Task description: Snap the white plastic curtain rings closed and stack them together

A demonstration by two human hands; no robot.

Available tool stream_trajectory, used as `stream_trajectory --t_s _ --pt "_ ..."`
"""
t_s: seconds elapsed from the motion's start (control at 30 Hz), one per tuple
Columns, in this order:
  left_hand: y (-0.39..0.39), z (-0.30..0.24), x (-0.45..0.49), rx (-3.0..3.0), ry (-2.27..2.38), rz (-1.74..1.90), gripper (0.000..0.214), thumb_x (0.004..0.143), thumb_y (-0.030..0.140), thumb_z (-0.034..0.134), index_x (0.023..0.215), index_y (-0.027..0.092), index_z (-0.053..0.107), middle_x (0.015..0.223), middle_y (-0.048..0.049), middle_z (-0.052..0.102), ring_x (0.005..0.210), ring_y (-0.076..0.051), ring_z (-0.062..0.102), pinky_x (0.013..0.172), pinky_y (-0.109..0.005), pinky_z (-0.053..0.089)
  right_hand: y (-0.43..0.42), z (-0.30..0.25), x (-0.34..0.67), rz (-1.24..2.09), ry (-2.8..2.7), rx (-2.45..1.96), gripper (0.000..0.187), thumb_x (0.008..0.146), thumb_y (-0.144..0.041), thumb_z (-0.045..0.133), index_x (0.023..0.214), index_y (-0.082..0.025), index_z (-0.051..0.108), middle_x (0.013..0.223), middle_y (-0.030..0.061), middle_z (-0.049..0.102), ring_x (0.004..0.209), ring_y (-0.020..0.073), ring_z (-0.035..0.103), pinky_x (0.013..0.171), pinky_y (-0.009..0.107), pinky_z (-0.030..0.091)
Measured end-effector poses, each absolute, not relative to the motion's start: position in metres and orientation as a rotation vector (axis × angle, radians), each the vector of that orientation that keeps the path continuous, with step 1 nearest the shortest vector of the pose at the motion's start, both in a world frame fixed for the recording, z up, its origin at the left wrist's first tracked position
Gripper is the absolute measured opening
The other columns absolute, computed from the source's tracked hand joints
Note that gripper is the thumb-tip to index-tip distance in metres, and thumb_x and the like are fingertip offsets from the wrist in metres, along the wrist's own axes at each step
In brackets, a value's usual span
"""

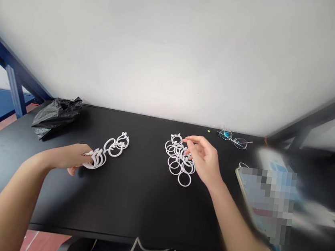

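Note:
My left hand point(80, 158) is closed around several white plastic curtain rings point(98, 158), which stand in a row at its fingertips. Just beyond them, a few more white rings point(115, 149) with small eyelets lie on the black table point(134, 202). To the right is a loose, overlapping pile of white rings point(176, 164). Over the right side of that pile my right hand point(204, 156) reaches in, its index finger and thumb apart, close to the upper rings. No ring is visibly gripped there; some fingertips are hidden behind the hand.
A crumpled black plastic bag point(58, 115) sits at the back left. Eyeglasses point(233, 139) lie at the back right. A phone-like device point(253, 195), partly pixelated, is beside my right forearm. Behind the table rises a pale wall point(163, 52); a blue metal frame point(16, 88) stands left.

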State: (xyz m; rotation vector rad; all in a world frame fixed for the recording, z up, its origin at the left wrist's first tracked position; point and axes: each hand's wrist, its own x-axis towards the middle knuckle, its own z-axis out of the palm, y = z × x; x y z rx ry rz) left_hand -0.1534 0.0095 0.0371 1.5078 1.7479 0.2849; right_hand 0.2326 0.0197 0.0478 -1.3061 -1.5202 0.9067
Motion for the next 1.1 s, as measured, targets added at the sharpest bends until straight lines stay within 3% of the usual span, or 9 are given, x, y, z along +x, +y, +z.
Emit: stream_trajectory --t_s 0.1,0.2,0.3,0.43,0.53,0.67,0.9,1.0,1.1 --pt "0.014 0.039 -0.156 1.391 1.709 -0.008 0.026 0.081 0.042 0.058 0.067 0.020 0.055 0.043 0.0052 0.056 0.047 -0.016 0.060 0.050 -0.022 0.045 0.031 0.046 0.252 0.707 -1.697 -1.504 0.023 0.087 -0.040 0.062 0.096 -0.019 0.066 0.096 0.0085 0.072 0.063 0.0155 0.062 0.062 0.031 0.050" --pt "0.017 0.042 -0.156 1.416 1.825 0.062 0.033 0.081 0.052 0.059 0.078 0.020 0.055 0.052 0.0045 0.063 0.057 -0.017 0.065 0.056 -0.023 0.048 0.036 0.039 0.264 0.716 -1.812 -1.582 0.020 0.086 -0.036 0.062 0.097 -0.020 0.065 0.097 0.0060 0.072 0.060 0.0137 0.060 0.063 0.031 0.049" --pt "0.018 0.043 -0.156 1.434 1.866 0.139 0.035 0.082 0.053 0.061 0.096 0.021 0.056 0.059 0.0068 0.062 0.061 -0.016 0.065 0.057 -0.021 0.047 0.037 0.032 0.263 0.730 -1.897 -1.621 0.018 0.086 -0.035 0.063 0.097 -0.021 0.065 0.100 0.0053 0.070 0.066 0.0141 0.062 0.065 0.030 0.049" --pt "0.016 0.044 -0.155 1.474 1.888 0.093 0.040 0.086 0.048 0.055 0.116 0.022 0.050 0.063 0.0067 0.061 0.066 -0.016 0.063 0.058 -0.021 0.046 0.046 0.027 0.246 0.609 -2.083 -1.574 0.022 0.085 -0.032 0.065 0.104 -0.020 0.065 0.110 0.0074 0.065 0.091 0.0201 0.063 0.075 0.031 0.049" --pt "0.016 0.047 -0.155 1.519 1.924 0.040 0.041 0.088 0.048 0.051 0.119 0.021 0.048 0.078 0.0018 0.067 0.073 -0.018 0.063 0.059 -0.021 0.045 0.060 0.027 0.232 0.588 -2.239 -1.571 0.023 0.086 -0.027 0.063 0.107 -0.017 0.066 0.109 0.0095 0.064 0.095 0.0219 0.061 0.077 0.031 0.047" --pt "0.016 0.052 -0.159 1.617 2.037 -0.048 0.043 0.087 0.051 0.053 0.118 0.021 0.049 0.087 -0.0013 0.071 0.076 -0.020 0.063 0.066 -0.024 0.043 0.077 0.026 0.220 0.540 -2.339 -1.633 0.006 0.084 -0.020 0.064 0.080 -0.016 0.067 0.093 0.0101 0.066 0.094 0.0248 0.060 0.077 0.032 0.044" --pt "0.004 0.073 -0.104 1.892 2.218 0.072 0.050 0.092 0.054 0.042 0.124 0.016 0.049 0.107 -0.0131 0.070 0.094 -0.032 0.064 0.075 -0.034 0.043 0.081 0.021 0.216 0.612 -2.271 -1.611 0.007 0.078 -0.012 0.062 0.076 -0.017 0.067 0.084 0.0058 0.070 0.075 0.0166 0.062 0.064 0.025 0.043" --pt "0.005 0.062 -0.049 2.007 1.876 0.326 0.045 0.091 0.055 0.046 0.122 0.023 0.054 0.107 -0.0084 0.069 0.095 -0.029 0.066 0.078 -0.035 0.046 0.080 0.018 0.216 0.643 -2.216 -1.587 0.007 0.079 -0.016 0.062 0.081 -0.017 0.068 0.082 0.0044 0.071 0.069 0.0140 0.062 0.062 0.024 0.043" --pt "0.017 0.036 -0.002 1.965 1.426 0.602 0.056 0.087 0.056 0.055 0.133 0.024 0.047 0.123 -0.0096 0.062 0.090 -0.023 0.066 0.080 -0.035 0.049 0.075 0.019 0.214 0.687 -2.117 -1.503 0.008 0.080 -0.023 0.065 0.082 -0.016 0.069 0.076 0.0034 0.071 0.063 0.0122 0.059 0.060 0.024 0.044"
